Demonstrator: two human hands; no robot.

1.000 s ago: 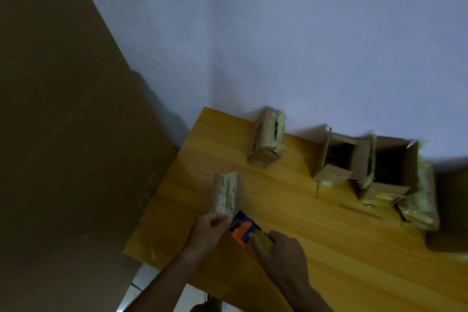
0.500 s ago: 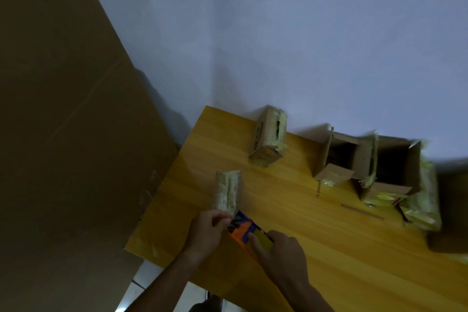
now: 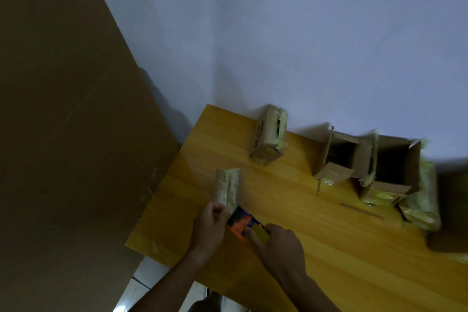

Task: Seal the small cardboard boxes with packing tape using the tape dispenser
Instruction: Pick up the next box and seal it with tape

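A small cardboard box (image 3: 228,187) wrapped in yellowish tape lies on the wooden table (image 3: 316,248) near its left edge. My left hand (image 3: 210,228) has its fingers curled at the box's near end, right beside the dispenser's front. My right hand (image 3: 278,248) grips the orange and blue tape dispenser (image 3: 244,223), which sits just behind the box's near end. A second taped box (image 3: 269,139) stands by the wall. Two open boxes (image 3: 339,157) (image 3: 390,167) with loose flaps stand to the right.
A tall brown cardboard sheet (image 3: 63,134) leans at the left beside the table. A white wall runs behind the table. A tape-covered box (image 3: 423,200) sits at the far right. A thin strip (image 3: 361,209) lies on the tabletop. White floor tiles (image 3: 147,284) show below the table's edge.
Both hands and the dispenser stay at the near end of the taped box, with only a slight shift of the view. Nothing was let go.
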